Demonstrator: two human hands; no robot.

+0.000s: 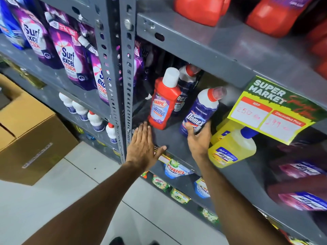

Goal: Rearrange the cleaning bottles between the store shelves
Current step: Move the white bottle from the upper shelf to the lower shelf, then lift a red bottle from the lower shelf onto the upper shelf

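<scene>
A dark blue Domex bottle (200,110) with a red-and-white cap stands tilted on the grey shelf (169,138), and my right hand (199,138) grips its base. To its left stands a red Harpic bottle (162,103) with a white cap. Behind that one, a second blue Domex bottle (185,85) is partly hidden. My left hand (143,144) lies flat and open on the shelf's front edge, fingertips just short of the Harpic bottle. A yellow Lizol jug (231,147) stands right of my right hand.
A perforated steel upright (122,71) divides the two shelf bays. Purple Surf Excel pouches (70,57) fill the left bay, small white bottles (88,115) below them. A yellow price sign (272,110) hangs from the shelf above. Cardboard boxes (26,138) sit on the floor at left.
</scene>
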